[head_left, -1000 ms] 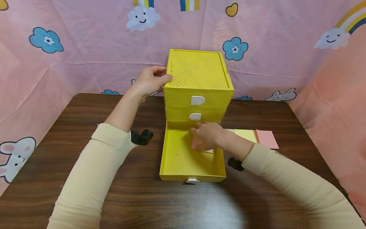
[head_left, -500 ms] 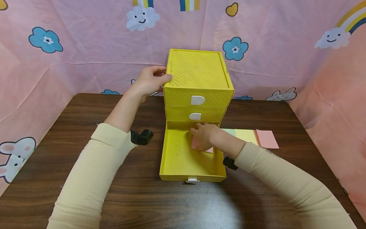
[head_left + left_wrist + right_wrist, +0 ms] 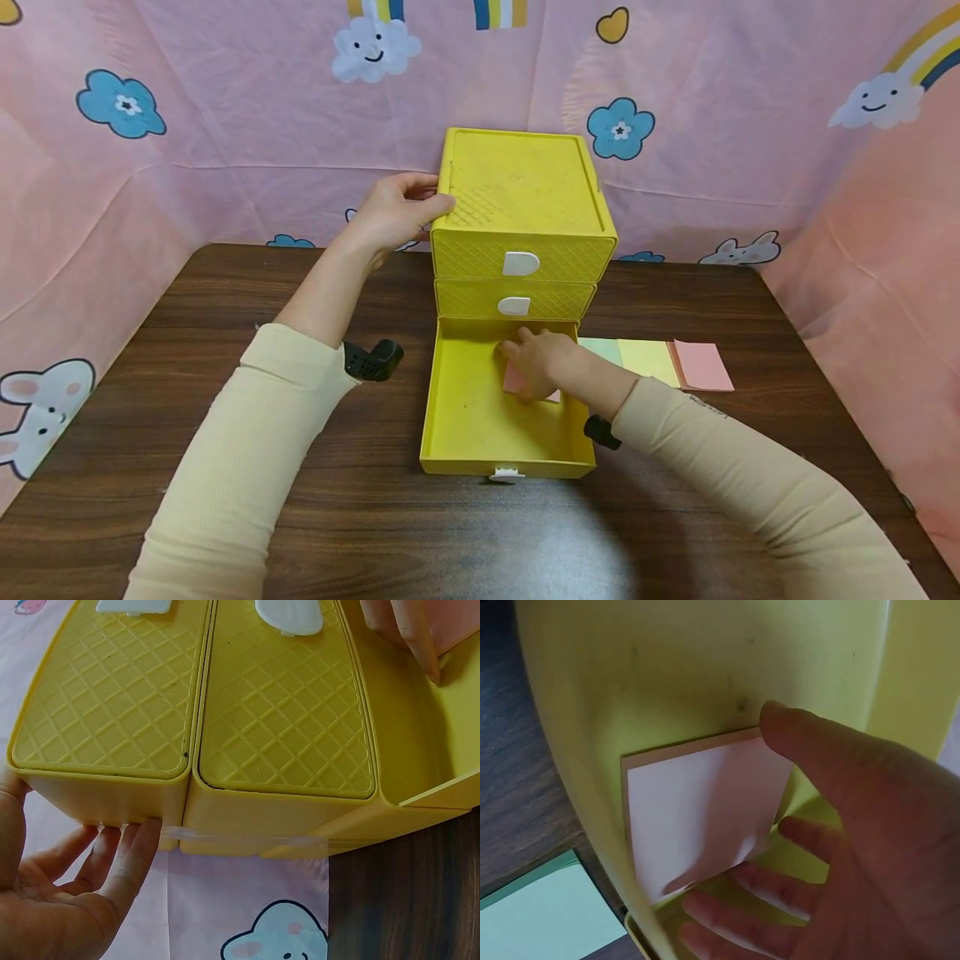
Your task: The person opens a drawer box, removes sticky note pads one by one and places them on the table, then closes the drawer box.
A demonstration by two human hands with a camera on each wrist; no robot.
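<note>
A yellow three-tier drawer unit stands at the back of the table, its bottom drawer pulled out. My left hand holds the unit's upper left side, thumb over the top edge and fingertips against the side wall. Inside the drawer, toward its back right, lies a pink sticky note pad. Over that pad is my right hand, fingers spread and loosely bent. In the right wrist view its thumb tip overlaps one corner of the pad, and the other fingertips are close along the neighbouring edges.
Right of the drawer, a green pad, a yellow pad and another pink pad lie in a row on the dark wooden table. Two upper drawers with white handles are closed. A patterned pink cloth hangs behind.
My right wrist and forearm have shifted slightly left, uncovering more of the green pad. The left hand, the drawer and the pink pad inside it stay where they were.
</note>
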